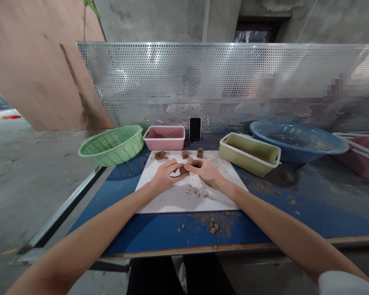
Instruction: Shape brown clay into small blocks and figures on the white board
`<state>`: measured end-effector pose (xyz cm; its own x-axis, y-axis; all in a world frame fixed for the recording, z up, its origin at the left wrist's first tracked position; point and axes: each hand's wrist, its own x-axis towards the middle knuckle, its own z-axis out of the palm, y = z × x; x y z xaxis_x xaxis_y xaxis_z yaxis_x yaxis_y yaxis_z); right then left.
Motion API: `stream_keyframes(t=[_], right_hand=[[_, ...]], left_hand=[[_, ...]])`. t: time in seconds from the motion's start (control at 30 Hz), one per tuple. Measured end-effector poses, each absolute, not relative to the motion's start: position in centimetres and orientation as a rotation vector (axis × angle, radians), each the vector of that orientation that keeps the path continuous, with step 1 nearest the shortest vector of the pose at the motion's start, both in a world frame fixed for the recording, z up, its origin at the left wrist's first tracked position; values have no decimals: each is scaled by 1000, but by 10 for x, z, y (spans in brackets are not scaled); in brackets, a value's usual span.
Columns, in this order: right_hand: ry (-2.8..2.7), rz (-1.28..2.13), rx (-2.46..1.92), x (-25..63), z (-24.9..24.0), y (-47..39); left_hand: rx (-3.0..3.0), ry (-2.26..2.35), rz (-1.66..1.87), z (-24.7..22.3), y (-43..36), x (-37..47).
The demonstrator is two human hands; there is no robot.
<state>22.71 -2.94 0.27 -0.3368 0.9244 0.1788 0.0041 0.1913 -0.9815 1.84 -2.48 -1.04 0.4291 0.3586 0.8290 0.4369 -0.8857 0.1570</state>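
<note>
A brown clay piece (183, 170) sits between the hands above a white board (160, 205), pinched by the fingers and thumbs of both the left hand (165, 177) and the right hand (207, 172); its full outline is hidden. The step in hand appears to be shaping by finger pressure, and the next move would call for steady support and light, even pressure. Just beyond the hands stand two small clay blocks (185, 154) and a rough clay lump (160, 155).

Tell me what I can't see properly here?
All in the head view:
Brown clay-like piece: partly hidden by the left hand and right hand.
Far-right pink basket: cut off by the right edge.
Shapes on the perforated metal panel: too blurred to name.
</note>
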Motion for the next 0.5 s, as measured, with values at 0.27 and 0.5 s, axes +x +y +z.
stream_keyframes(t=[0.27, 0.5], right_hand=[[-1638, 1169, -953, 228, 4, -30], [-1710, 1202, -878, 243, 3, -17]], left_hand=[[-2603, -749, -1477, -12, -24, 18], [-2713, -836, -1414, -12, -25, 18]])
